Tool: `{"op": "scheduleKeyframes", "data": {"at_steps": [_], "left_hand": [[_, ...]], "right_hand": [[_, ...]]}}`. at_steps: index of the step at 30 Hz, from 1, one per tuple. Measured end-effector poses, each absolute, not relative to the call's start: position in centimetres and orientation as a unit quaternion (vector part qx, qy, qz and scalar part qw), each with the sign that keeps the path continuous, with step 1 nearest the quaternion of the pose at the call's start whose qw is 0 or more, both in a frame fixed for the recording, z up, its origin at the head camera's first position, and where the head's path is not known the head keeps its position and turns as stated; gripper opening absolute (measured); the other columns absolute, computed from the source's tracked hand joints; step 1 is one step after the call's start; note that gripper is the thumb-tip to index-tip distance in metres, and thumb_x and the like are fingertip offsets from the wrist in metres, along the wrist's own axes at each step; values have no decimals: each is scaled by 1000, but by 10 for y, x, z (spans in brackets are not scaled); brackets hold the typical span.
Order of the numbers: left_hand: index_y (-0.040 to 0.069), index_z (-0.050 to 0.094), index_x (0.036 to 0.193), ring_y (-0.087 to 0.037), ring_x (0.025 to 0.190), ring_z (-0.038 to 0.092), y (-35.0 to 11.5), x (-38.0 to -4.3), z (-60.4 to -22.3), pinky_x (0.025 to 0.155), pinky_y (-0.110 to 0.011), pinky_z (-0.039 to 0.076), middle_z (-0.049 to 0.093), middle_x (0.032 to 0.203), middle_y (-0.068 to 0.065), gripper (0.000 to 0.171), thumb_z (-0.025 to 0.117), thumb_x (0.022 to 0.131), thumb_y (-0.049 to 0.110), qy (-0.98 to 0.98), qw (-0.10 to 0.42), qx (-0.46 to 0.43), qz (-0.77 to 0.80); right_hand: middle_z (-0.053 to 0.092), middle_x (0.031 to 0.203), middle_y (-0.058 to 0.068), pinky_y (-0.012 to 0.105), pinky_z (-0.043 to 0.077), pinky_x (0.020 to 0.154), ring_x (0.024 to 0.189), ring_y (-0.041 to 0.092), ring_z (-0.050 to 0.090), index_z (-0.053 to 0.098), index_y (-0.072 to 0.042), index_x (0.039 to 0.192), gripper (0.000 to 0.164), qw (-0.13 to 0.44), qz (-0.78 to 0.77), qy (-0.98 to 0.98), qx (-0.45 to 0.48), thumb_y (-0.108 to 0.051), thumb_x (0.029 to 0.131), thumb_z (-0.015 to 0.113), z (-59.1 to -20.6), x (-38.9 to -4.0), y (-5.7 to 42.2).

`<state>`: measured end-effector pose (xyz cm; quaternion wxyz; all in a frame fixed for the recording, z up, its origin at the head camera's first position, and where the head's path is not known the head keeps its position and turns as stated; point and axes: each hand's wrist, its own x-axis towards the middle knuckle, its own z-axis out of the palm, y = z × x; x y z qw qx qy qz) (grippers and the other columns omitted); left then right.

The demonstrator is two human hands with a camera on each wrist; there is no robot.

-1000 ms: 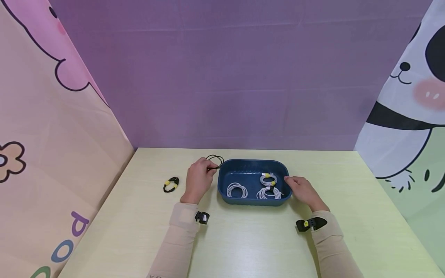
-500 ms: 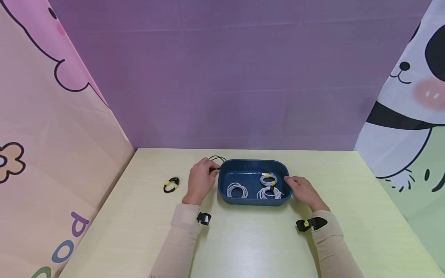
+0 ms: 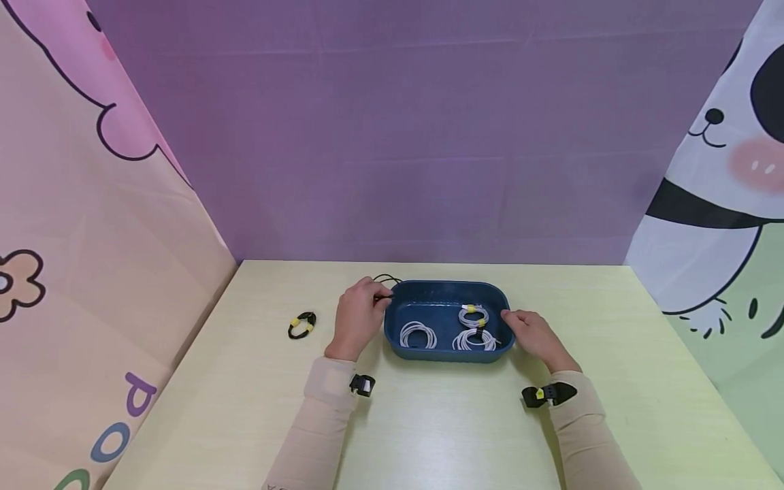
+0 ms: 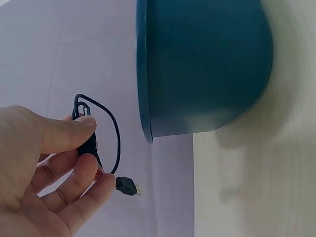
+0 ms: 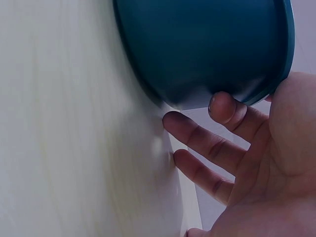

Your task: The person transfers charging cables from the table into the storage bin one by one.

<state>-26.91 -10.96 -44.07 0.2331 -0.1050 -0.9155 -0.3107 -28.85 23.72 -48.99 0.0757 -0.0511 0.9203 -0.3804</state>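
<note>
My left hand (image 3: pixel 359 316) pinches a coiled black USB cable (image 4: pixel 89 145) between thumb and fingers, at the left end of a blue plastic bin (image 3: pixel 450 356). In the left wrist view the cable's plug (image 4: pixel 127 186) hangs below the fingers, and a loop of it stands out toward the bin wall. In the head view part of the loop shows behind the bin's back left corner. My right hand (image 3: pixel 535 335) grips the bin's right end, thumb over the rim. In the right wrist view its index finger (image 5: pixel 224 108) lies against the outer wall, other fingers spread.
Inside the bin lie a coiled white cable (image 3: pixel 404 336) at left, one with yellow ties (image 3: pixel 480 321) at right, and another with a black tie (image 3: pixel 465 342) in front of that. A black coil with yellow ties (image 3: pixel 292 331) lies left on the table (image 3: pixel 441 435).
My left hand has moved a little to the right with the black USB cable, up to the bin's left rim. The right hand and the bin have stayed in place.
</note>
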Motion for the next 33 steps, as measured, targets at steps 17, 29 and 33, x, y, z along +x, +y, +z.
{"op": "scheduleKeyframes", "data": {"at_steps": [17, 29, 33], "left_hand": [[8, 80, 98, -21, 77, 69, -97, -266, -438, 72, -37, 56, 71, 91, -5, 10, 78, 89, 6, -918, 230, -125, -299], [9, 80, 99, -19, 74, 67, -92, -264, -437, 68, -34, 55, 70, 90, -4, 10, 77, 90, 6, -917, 224, -142, -299], [8, 80, 101, -19, 76, 68, -89, -264, -437, 69, -33, 55, 70, 91, -4, 11, 76, 91, 7, -920, 210, -145, -298]], "right_hand": [[58, 143, 27, 61, 39, 113, 137, 47, 49, 64, 5, 132, 60, 74, -384, 919, -50, -43, 109, 37, -491, -289, 238], [61, 138, 26, 59, 42, 109, 130, 42, 55, 67, 4, 127, 57, 69, -386, 919, -49, -42, 109, 38, -491, -289, 238], [60, 140, 26, 60, 41, 110, 132, 43, 53, 66, 4, 129, 58, 72, -385, 919, -49, -42, 109, 38, -491, -289, 238]]}}
